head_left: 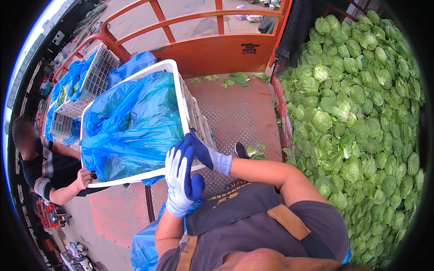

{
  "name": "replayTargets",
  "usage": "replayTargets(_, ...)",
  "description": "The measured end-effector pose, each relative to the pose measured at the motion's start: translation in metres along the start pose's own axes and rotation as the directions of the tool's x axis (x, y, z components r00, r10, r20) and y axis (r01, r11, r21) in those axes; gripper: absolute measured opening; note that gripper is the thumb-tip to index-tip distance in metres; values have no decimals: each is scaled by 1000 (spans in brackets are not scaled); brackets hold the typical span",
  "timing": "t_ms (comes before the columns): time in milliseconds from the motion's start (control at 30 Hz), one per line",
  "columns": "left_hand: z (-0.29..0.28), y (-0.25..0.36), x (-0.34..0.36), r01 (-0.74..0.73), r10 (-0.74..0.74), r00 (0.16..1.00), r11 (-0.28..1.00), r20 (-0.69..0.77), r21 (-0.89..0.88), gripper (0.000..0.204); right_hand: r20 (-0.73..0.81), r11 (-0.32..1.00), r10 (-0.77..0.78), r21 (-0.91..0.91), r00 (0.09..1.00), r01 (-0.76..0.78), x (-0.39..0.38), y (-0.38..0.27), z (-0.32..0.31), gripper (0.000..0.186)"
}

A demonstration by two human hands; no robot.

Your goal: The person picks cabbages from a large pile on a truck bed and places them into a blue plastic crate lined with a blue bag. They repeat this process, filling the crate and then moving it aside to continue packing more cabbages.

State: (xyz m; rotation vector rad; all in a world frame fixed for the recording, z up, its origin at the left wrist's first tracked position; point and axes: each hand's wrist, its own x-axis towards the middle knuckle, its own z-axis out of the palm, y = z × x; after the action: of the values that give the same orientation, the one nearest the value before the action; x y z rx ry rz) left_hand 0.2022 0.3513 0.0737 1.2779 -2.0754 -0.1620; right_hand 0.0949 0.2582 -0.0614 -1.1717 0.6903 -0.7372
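My left hand (181, 178), in a white-grey glove with a blue coating, is raised at the near right corner of a white plastic crate (178, 97). Its fingers are stretched upward and its thumb stands apart. Close beside it, my right hand (205, 152) in a matching glove reaches toward the same corner. Its fingers look extended and are partly hidden behind the left hand; whether they touch the rim I cannot tell. Blue plastic sheeting (131, 126) covers green contents in the crate. A co-worker's bare hand (84, 179) holds the crate's near left corner.
Loose cabbages (348, 113) form a large pile on the right. An orange metal rail (217, 56) closes the far end of the tread-plate floor (239, 113), where loose leaves (237, 79) lie. More lined crates (83, 90) stand at left; blue plastic (144, 244) is near me.
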Motion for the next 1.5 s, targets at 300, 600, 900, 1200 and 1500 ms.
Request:
replayTargets(300,86,-12,48,316,-333,940,932,79,176,60,198,851,408,272,891,-449,28,5,-168,72)
replayTargets(600,83,-16,10,595,-746,649,380,-145,708,57,31,668,734,145,678,-730,101,75,-327,64)
replayTargets(900,166,-85,169,601,-601,796,767,-74,224,43,-13,692,722,59,692,-720,165,106,-379,52)
replayTargets(1200,218,-360,90,607,-959,-151,101,-239,-788,69,-350,664,729,158,588,-731,304,113,-466,79)
replayTargets(1500,257,-539,49,294,-838,-545,-172,-17,-940,92,-303,924,-42,-374,952,-79,743,46,-381,61)
